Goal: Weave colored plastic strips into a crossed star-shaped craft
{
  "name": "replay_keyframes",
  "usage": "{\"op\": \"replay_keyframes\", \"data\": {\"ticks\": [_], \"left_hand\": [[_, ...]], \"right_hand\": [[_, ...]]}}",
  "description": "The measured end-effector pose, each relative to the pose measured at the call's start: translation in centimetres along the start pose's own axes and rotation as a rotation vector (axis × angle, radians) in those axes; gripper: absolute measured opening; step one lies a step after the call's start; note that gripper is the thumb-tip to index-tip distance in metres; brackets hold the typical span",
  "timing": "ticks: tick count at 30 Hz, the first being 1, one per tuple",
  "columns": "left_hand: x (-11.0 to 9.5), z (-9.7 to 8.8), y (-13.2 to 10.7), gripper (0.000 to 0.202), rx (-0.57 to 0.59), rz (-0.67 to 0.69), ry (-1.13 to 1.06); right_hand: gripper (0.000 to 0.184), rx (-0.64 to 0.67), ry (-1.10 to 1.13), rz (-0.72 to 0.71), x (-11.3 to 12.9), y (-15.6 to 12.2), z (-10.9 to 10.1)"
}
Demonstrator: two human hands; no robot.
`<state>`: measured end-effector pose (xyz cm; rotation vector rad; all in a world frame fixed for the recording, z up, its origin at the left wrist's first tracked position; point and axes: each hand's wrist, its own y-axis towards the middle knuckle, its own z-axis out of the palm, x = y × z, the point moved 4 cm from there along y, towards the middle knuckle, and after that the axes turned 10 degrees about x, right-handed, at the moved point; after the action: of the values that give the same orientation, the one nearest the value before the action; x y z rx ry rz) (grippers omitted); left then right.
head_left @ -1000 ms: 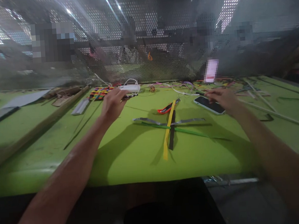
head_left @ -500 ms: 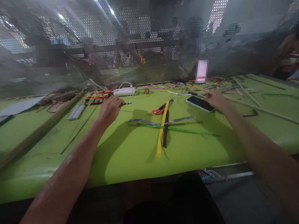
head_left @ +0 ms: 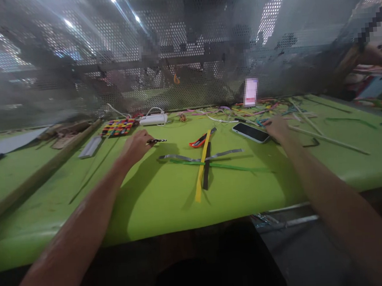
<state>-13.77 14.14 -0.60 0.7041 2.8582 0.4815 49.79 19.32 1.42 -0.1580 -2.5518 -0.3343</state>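
Note:
My left hand (head_left: 136, 147) is closed, fingers pinched on a slim black-and-white patterned tool (head_left: 156, 141) that points right, just above the table. My right hand (head_left: 277, 129) has its fingers together just beyond the right end of a dark-screened phone (head_left: 251, 132). Something small and bluish shows at those fingertips; I cannot make out what they hold. Between my hands lie crossed flat strips: a yellow strip (head_left: 199, 181), a dark brown strip (head_left: 207, 176), a grey strip (head_left: 226, 152) and a green strip (head_left: 232, 167). An orange-edged cutter knife (head_left: 197, 142) rests partly under the yellow strip.
A colourful woven piece (head_left: 118, 127), a white power strip (head_left: 153, 119) and a pale bar (head_left: 90, 147) lie at the back left. A long wooden pole (head_left: 42, 173) runs along the left. Loose strips (head_left: 273, 107) are scattered behind, before a perforated metal screen (head_left: 206, 85).
The view has turned slightly to the right. My left hand has come a little nearer to me with the patterned tool; my right hand stays by the phone. The crossed strips lie as before.

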Motion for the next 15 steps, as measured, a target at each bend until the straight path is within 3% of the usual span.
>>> {"op": "replay_keyframes", "data": {"ticks": [5, 8, 10, 15], "left_hand": [[1.6, -1.2, -0.5, 0.022, -0.001, -0.096, -0.067], [2.1, -1.9, -0.7, 0.017, -0.018, -0.147, -0.134], [2.4, -2.0, -0.8, 0.015, -0.004, -0.186, -0.172], [3.4, -1.3, -0.8, 0.01, 0.004, -0.346, -0.23]], "right_hand": [[0.019, -0.305, 0.281, 0.097, 0.9, -0.8, -1.8], [0.015, -0.402, 0.493, 0.128, 0.9, -0.8, -2.9], [0.007, -0.425, 0.601, 0.171, 0.6, -0.7, -3.3], [0.029, -0.268, 0.793, 0.191, -0.4, 0.3, -2.1]]}}
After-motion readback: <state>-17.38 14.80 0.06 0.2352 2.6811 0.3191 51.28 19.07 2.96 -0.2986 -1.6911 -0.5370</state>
